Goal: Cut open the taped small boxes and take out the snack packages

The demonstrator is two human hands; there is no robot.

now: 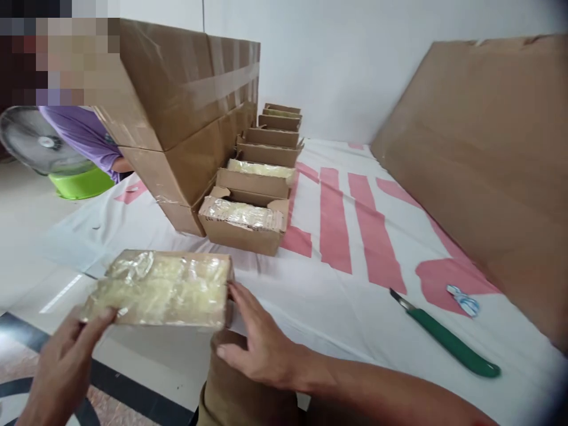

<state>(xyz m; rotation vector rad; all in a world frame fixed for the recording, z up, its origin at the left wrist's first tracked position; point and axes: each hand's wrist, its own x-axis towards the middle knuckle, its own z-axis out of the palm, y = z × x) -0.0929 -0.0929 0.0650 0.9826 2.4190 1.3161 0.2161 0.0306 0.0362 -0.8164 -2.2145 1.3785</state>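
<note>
A small open cardboard box [162, 290] filled with clear plastic-wrapped yellowish contents is held low in front of me, above the floor. My left hand [66, 361] grips its near-left corner with fingers and thumb. On its right end rests my right hand [260, 343], fingers spread along the side and under the box. Both hands hold the same box. A row of similar small boxes [242, 222] runs away from me on the white and pink sheet [337, 290], the nearest ones filled with the same wrapped contents.
Stacked large taped cartons [186, 106] stand left of the row. A flat cardboard sheet [488, 160] leans at right. A green-handled cutter [448, 340] and a small plastic scrap [464, 300] lie on the sheet. A fan [39, 142] and a person in purple [91, 136] are at far left.
</note>
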